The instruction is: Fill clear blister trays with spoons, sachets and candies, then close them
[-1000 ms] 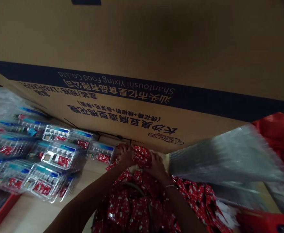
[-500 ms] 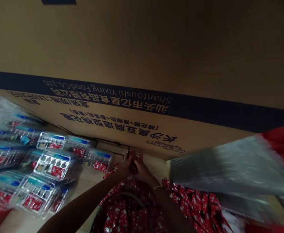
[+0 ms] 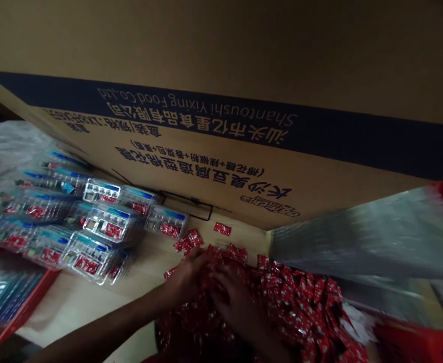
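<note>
My left hand (image 3: 186, 276) is closed on small red packets with white specks (image 3: 210, 282), its fingers at their far edge. Just to the right, my right hand (image 3: 233, 298) curls over packets of the same kind; motion blurs its fingers. Below both hands, the packets fill a dark container (image 3: 161, 337), mostly hidden by my arms. A few loose packets (image 3: 191, 239) lie on the table just beyond my hands, and a single packet (image 3: 222, 228) rests near the carton. To the right spreads a large heap of packets (image 3: 300, 302).
A big printed cardboard carton (image 3: 206, 60) walls off the far side. Clear plastic boxes holding red packets (image 3: 108, 224) crowd the left of the table (image 3: 73, 307). A red crate (image 3: 36, 305) stands at lower left. Clear plastic sheeting (image 3: 357, 242) lies at right.
My hands have drawn back toward me and moved slightly apart. Loose packets now show on the table near the carton. The view has shifted, bringing the red crate at left further into sight.
</note>
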